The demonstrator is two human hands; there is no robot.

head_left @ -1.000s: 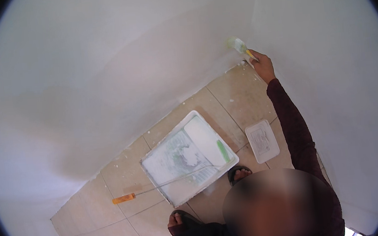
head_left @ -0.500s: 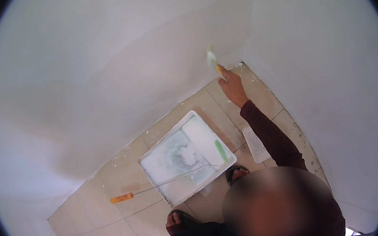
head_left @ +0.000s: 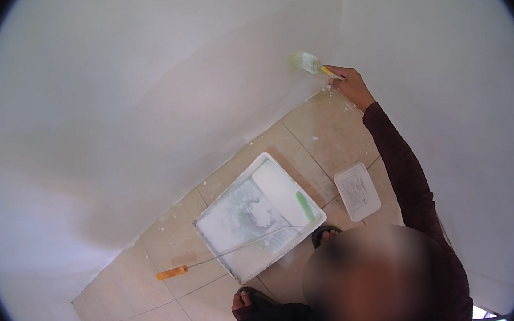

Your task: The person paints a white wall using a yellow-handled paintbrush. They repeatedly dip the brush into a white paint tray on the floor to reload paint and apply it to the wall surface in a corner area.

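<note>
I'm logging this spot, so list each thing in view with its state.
Brush: held at an angle, bristles coated pale.
Right hand: closed on the brush handle.
Wall: uneven in shade, darker patch across it.
Tray: holding white paint, surfaces smeared.
Roller: lying across the tray, orange handle sticking out past the rim.
Lid or tub: lying flat, marked grey; which one is unclear.
Floor: spattered with white specks.

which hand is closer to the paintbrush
Right: the right hand is on the paintbrush itself, gripping its handle. The left hand can't be made out in this view, so its place relative to the brush can't be told.
</note>
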